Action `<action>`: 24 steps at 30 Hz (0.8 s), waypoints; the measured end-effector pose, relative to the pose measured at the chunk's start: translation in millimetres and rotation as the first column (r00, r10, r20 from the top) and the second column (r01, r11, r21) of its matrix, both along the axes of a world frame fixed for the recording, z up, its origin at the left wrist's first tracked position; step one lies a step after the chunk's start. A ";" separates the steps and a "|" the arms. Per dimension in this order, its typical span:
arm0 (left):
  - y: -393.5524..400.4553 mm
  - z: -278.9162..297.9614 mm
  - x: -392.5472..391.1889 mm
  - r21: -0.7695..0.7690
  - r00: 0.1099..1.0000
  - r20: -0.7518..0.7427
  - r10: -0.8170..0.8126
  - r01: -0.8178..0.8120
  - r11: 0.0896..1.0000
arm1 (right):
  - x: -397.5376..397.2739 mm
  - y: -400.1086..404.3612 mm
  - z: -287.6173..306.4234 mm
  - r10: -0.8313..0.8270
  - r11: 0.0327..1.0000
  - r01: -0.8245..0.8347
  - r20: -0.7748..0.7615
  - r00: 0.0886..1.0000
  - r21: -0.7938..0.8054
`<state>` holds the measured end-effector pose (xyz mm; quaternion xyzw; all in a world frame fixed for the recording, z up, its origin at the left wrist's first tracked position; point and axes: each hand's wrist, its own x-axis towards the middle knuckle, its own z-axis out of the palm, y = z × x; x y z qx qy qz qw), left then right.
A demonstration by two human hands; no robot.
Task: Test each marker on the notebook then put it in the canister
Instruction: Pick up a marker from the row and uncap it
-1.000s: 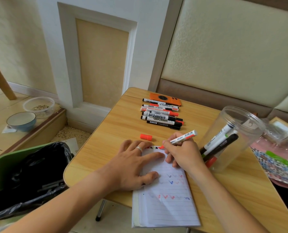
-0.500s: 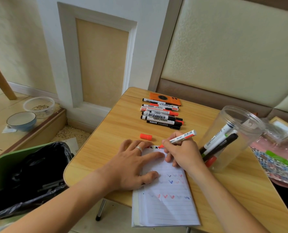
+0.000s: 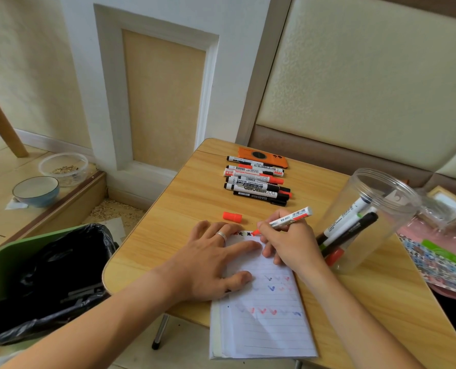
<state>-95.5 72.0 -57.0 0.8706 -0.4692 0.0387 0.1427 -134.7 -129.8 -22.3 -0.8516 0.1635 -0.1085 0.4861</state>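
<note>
Your right hand (image 3: 291, 243) pinches the red marker (image 3: 288, 219), its tip touching the notebook's (image 3: 264, 328) far edge. Your left hand (image 3: 208, 262), fingers spread flat, presses the page. The red cap (image 3: 232, 217) lies just beyond; the clear canister (image 3: 365, 222) stands right.

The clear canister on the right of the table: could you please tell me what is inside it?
The canister holds several markers leaning against its wall: white-barrelled ones, a black one and a red cap low down. The right hand covers their lower ends, so an exact count is uncertain.
</note>
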 end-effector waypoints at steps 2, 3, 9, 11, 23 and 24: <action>0.1 -0.4 0.4 0.003 1.000 -0.004 0.000 0.000 1.000 | -1.3 1.8 0.9 0.018 1.000 -0.018 -0.014 1.000 -0.001; -0.2 -0.8 0.7 -0.002 1.000 -0.004 0.001 -0.001 1.000 | -1.4 2.8 0.6 0.015 1.000 -0.015 -0.010 1.000 0.003; 0.9 3.1 3.1 -0.065 0.999 -0.045 0.005 -0.008 0.998 | -2.4 11.4 -2.2 -0.176 0.968 0.147 0.132 0.975 0.203; 0.7 5.6 6.9 -0.127 0.997 -0.067 0.025 -0.033 0.991 | -5.0 19.7 -5.5 -0.206 0.957 0.168 0.149 0.967 0.236; -25.3 -1.5 46.4 -0.286 0.934 -0.053 0.352 -0.352 0.891 | -11.5 32.3 -15.7 -0.129 0.981 0.101 0.167 0.978 0.164; -25.9 -1.5 46.8 -0.271 0.934 -0.049 0.354 -0.353 0.895 | -11.7 32.1 -15.6 -0.122 0.981 0.093 0.170 0.978 0.171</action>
